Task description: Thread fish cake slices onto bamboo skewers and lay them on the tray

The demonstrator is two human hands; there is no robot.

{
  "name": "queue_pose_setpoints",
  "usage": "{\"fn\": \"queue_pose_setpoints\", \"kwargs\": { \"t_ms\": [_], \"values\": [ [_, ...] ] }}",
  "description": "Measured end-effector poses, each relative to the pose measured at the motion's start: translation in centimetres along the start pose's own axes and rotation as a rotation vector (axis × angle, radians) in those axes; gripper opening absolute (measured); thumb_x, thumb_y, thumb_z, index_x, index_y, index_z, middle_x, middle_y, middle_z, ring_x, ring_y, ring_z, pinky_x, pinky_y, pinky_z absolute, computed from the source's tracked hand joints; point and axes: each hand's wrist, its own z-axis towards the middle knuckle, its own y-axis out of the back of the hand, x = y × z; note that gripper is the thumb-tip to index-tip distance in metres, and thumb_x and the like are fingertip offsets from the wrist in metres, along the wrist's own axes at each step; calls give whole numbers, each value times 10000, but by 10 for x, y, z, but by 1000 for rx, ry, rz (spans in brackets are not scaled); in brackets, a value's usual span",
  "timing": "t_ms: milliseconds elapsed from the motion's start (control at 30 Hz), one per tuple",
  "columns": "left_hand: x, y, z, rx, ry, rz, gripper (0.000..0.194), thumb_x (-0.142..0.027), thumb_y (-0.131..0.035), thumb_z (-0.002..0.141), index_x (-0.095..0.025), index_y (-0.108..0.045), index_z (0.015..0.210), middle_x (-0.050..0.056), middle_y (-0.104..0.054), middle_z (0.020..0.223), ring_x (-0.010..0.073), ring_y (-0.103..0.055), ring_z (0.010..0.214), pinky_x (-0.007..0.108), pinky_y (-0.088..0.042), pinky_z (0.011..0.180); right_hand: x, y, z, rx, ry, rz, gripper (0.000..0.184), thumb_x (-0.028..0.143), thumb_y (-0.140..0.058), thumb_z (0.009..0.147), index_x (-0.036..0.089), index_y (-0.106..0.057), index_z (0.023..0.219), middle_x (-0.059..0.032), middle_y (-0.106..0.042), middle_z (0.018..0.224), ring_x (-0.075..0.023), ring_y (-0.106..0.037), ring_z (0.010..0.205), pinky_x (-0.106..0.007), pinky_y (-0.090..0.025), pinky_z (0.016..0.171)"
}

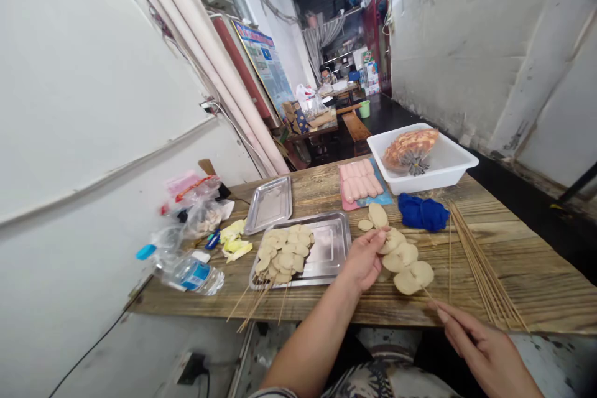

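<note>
Over the wooden table, my right hand [480,336] pinches the bare lower end of a bamboo skewer. Threaded along that skewer are several pale beige oval slices [413,277]. My left hand [366,259] is closed, thumb and fingers at a slice near the skewer's far end; the tip is hidden there. Just beyond these fingers lie a few loose slices [377,215]. Left of my left hand, a metal tray [329,255] bears a pile of filled skewers [284,254], their sticks poking over the near rim. Bare bamboo skewers [480,261] lie to the right.
At the back stand a white plastic tub [429,181] with a bagged food bundle and a pack of pink sausages [359,181]. A blue cloth [423,212] lies nearby. On the left are a second metal tray [269,204], a water bottle [198,275] and plastic bags [205,214].
</note>
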Motion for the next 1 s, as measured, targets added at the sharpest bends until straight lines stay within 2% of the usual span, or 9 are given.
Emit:
{"fn": "queue_pose_setpoints", "kwargs": {
  "t_ms": [200, 300, 433, 567, 633, 700, 767, 867, 1000],
  "values": [
    [1, -4, 1, -51, -10, -27, 356, -289, -723, 610, -69, -634, 876, 98, -643, 775, 192, -605, 831, 328, -450, 811, -7, -2, -1, 4, -7, 18, 294, 378, -579, 749, 213, -705, 958, -60, -717, 952, -229, -674, 846, -305, -535, 764],
    [4, -6, 0, -62, -29, -24, 354, -298, -731, 594, -68, -640, 847, 96, -643, 755, 199, -606, 829, 325, -451, 800, -10, -4, -2, 8, -21, 47, 291, 369, -589, 747, 225, -699, 974, -50, -715, 966, -225, -668, 864, -291, -532, 767],
    [7, -11, 0, -50, -6, -6, 384, -333, -730, 587, -73, -641, 855, 102, -643, 772, 209, -604, 822, 324, -456, 766, -8, -4, -2, -7, -46, 75, 301, 380, -599, 733, 232, -701, 975, -38, -727, 926, -208, -681, 811, -233, -551, 684],
    [-2, -5, 5, -67, -42, 85, 427, -417, -661, 654, -112, -616, 950, 117, -639, 900, 200, -593, 856, 329, -445, 774, -8, 10, 0, -80, -104, 11, 367, 425, -565, 737, 194, -688, 994, -48, -733, 886, -185, -686, 698, -201, -549, 597],
    [-10, 4, 8, -131, -140, 237, 413, -397, -642, 678, -146, -599, 1004, 112, -627, 984, 193, -577, 907, 336, -422, 820, -11, 21, 2, -139, -147, -65, 411, 454, -537, 742, 171, -678, 1006, -57, -727, 910, -187, -682, 733, -196, -541, 607],
    [-18, 16, 10, -178, -290, 554, 335, -344, -636, 684, -159, -625, 963, 102, -628, 1000, 198, -559, 928, 341, -389, 866, -14, 33, 3, -161, -168, -172, 431, 467, -505, 756, 167, -671, 1018, -56, -733, 863, -187, -679, 728, -189, -531, 583],
    [-23, 25, 10, -173, -366, 902, 258, -337, -606, 700, -171, -655, 891, 97, -636, 956, 220, -549, 910, 360, -364, 879, -15, 42, 4, -166, -177, -255, 439, 470, -482, 767, 168, -667, 1026, -49, -736, 781, -178, -674, 647, -191, -522, 552],
    [-22, 32, 13, -178, -372, 1252, 229, -336, -631, 659, -180, -661, 823, 105, -625, 889, 271, -520, 938, 384, -308, 913, -14, 46, 4, -204, -187, -253, 450, 483, -484, 743, 171, -673, 1006, -58, -735, 852, -193, -683, 689, -210, -533, 621],
    [-17, 35, 27, -175, -309, 1403, 106, -283, -624, 643, -186, -620, 684, 105, -601, 818, 292, -483, 996, 380, -254, 945, -12, 41, 3, -228, -211, -178, 428, 477, -506, 724, 185, -677, 986, -61, -723, 934, -220, -681, 797, -230, -539, 672]
  ]
}}
